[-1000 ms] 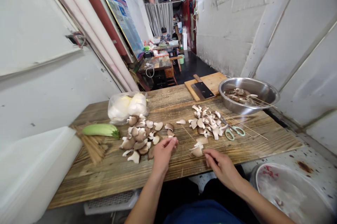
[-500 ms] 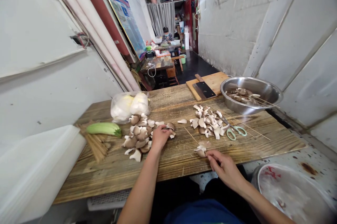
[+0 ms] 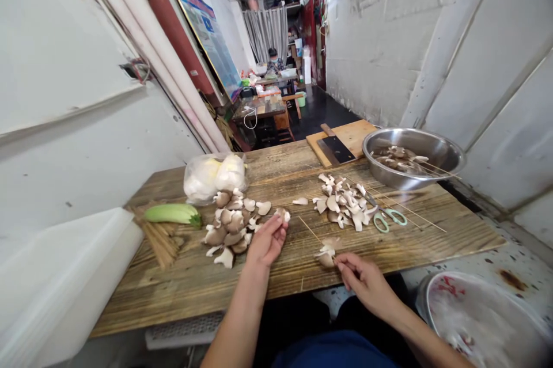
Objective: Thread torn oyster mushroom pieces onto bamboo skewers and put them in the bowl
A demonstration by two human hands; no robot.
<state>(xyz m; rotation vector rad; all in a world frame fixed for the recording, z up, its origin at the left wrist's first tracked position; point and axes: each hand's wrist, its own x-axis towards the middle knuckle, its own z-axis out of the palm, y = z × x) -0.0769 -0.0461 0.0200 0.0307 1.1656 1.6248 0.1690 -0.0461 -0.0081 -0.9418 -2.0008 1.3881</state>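
My left hand (image 3: pixel 268 238) is closed on a small oyster mushroom (image 3: pixel 283 214), held by the fingertips just right of a pile of oyster mushrooms (image 3: pixel 233 224). My right hand (image 3: pixel 365 283) pinches a thin wooden skewer (image 3: pixel 310 230) near its lower end. Pieces of mushroom (image 3: pixel 327 255) are threaded on that skewer beside my right fingertips, and its bare tip points up and left. A second pile of mushroom pieces (image 3: pixel 343 204) lies beyond my right hand. One loose piece (image 3: pixel 300 201) rests between the two piles.
Green-handled scissors (image 3: pixel 389 219) and loose skewers lie right of the second pile. A steel bowl (image 3: pixel 412 181) holds skewered mushrooms. Behind are a cleaver (image 3: pixel 339 149) on a cutting board (image 3: pixel 360 136) and a plastic bag (image 3: pixel 211 178). A green gourd (image 3: pixel 173 213) lies across a skewer bundle (image 3: pixel 162 244).
My left hand has turned palm up and come slightly nearer, lifting a mushroom from the pile's right side. My right hand and its skewer have barely moved.
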